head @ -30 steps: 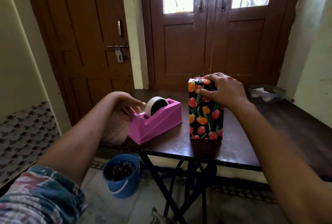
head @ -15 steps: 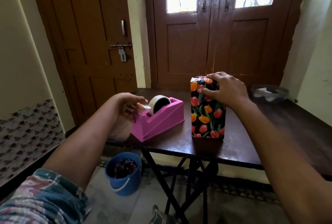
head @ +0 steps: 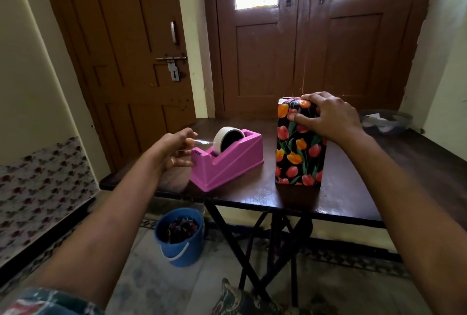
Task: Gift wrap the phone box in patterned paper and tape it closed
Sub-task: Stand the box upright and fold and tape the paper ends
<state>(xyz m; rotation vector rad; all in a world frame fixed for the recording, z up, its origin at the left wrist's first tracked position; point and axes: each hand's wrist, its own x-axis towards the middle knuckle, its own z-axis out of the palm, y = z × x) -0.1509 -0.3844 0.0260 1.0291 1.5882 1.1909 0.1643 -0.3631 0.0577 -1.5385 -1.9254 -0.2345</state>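
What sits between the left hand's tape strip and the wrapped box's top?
Only the pink dispenser, on the table between left hand and wrapped box; the tape strip runs to its roll. Right hand grips the box's top.

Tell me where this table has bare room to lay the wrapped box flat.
Widest bare patch: the table right of the wrapped box, short of the grey bowl. A narrower gap lies between box and pink tape dispenser. The far strip behind the dispenser is bare too. Crowded: the left end, where the left hand pinches tape.
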